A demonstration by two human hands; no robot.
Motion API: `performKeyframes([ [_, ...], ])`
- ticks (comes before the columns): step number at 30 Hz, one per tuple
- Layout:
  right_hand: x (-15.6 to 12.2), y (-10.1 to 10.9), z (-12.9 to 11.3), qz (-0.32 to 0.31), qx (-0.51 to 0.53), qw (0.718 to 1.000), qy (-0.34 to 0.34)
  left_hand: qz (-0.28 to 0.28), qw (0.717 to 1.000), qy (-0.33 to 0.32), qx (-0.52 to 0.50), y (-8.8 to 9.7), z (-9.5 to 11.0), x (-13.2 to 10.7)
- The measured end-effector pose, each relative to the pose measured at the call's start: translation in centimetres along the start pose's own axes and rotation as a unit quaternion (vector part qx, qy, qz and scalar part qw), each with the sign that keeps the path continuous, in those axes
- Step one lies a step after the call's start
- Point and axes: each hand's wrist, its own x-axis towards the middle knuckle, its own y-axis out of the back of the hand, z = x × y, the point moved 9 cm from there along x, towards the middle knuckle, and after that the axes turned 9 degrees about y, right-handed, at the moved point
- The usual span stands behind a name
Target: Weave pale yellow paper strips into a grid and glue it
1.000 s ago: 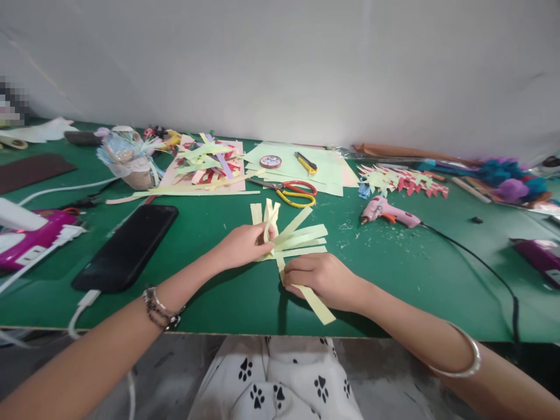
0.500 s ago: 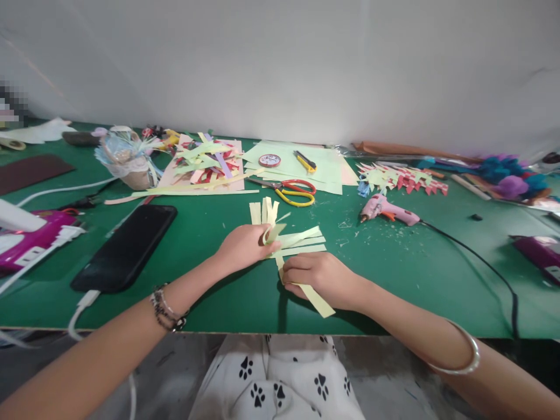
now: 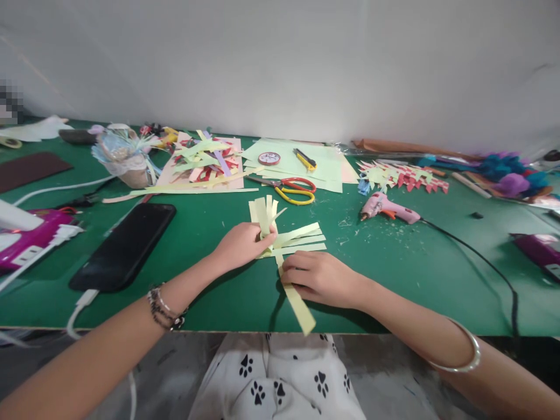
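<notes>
Pale yellow-green paper strips (image 3: 301,238) cross one another in a loose weave near the table's front edge. My left hand (image 3: 241,245) is closed on the weave's left side, its thumb pressing the crossing; strip ends fan upward beyond it and others stick out to the right. My right hand (image 3: 321,279) has its fingers closed on one paper strip (image 3: 301,312) that runs down toward me, its free end close to the table edge. My fingers hide part of the crossing.
Scissors (image 3: 297,191) lie just beyond the weave, with a cutter (image 3: 305,159) and tape roll (image 3: 269,158) on green paper sheets (image 3: 258,153). A pink glue gun (image 3: 389,208) with its cord is at right. A black phone (image 3: 125,248) lies at left, near a pile of coloured strips (image 3: 210,156).
The strip under my right hand has swung from pointing right to pointing more straight toward me. The curled strip at my left thumb now stands upward with the fanned ends.
</notes>
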Motion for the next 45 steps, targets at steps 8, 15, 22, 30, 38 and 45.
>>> performKeyframes([
  [8,0.1,-0.1,-0.6,0.004,-0.059,0.998,0.027,0.016,0.999,-0.009,-0.041,0.5,0.3,0.0],
  [15,0.0,0.2,-0.5,0.014,-0.046,0.999,0.015,0.018,0.998,0.033,-0.052,0.7,-0.3,-0.1],
  [22,-0.1,0.3,-0.4,0.035,-0.039,0.999,0.013,0.029,0.999,-0.024,-0.025,0.5,0.3,-0.2],
  [30,-0.7,2.0,3.5,0.216,0.191,0.948,-0.134,0.012,0.999,-0.031,-0.038,0.5,0.5,-0.3],
  [38,0.4,1.2,7.4,0.221,0.179,0.918,-0.277,0.008,0.999,-0.032,-0.036,0.3,0.3,-0.5],
  [45,0.2,0.0,7.4,0.180,0.187,0.922,-0.287,0.008,0.997,-0.055,-0.047,0.3,0.6,-0.6],
])
